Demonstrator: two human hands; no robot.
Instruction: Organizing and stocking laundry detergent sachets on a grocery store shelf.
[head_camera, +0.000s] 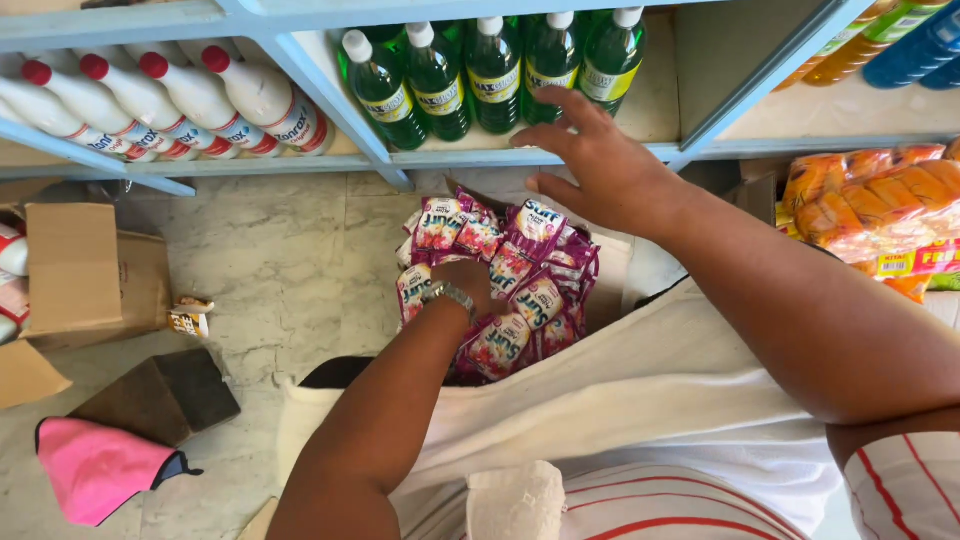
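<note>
The person's left hand (468, 283), with a metal watch at the wrist, is buried in a heap of small purple and pink plastic detergent sachets (520, 275) that lies in the lap of a white cloth apron (680, 380). Its fingers curl down among the packets, but they are hidden by the heap, so whether they are clenched on a sachet cannot be told. The right hand (600, 165) hovers above the far edge of the heap with fingers spread and released, holding nothing, its fingertips close to the pale blue wooden shelf edge (520, 157).

The heap lies directly under and around the left hand, and just below and toward the body from the right hand; the left hand is plainly the nearer one. The sachets lie at mixed angles, most with their long axis running roughly away from the person toward the shelf.

On the shelf behind the right hand stands a row of green plastic bottles with white caps (495, 70). To the left, white bottles with red caps (200, 100) lie tilted. An open brown cardboard box (90, 265) and a pink cloth (95, 465) rest on the marble floor, and orange snack packets (880, 200) sit to the right.
</note>
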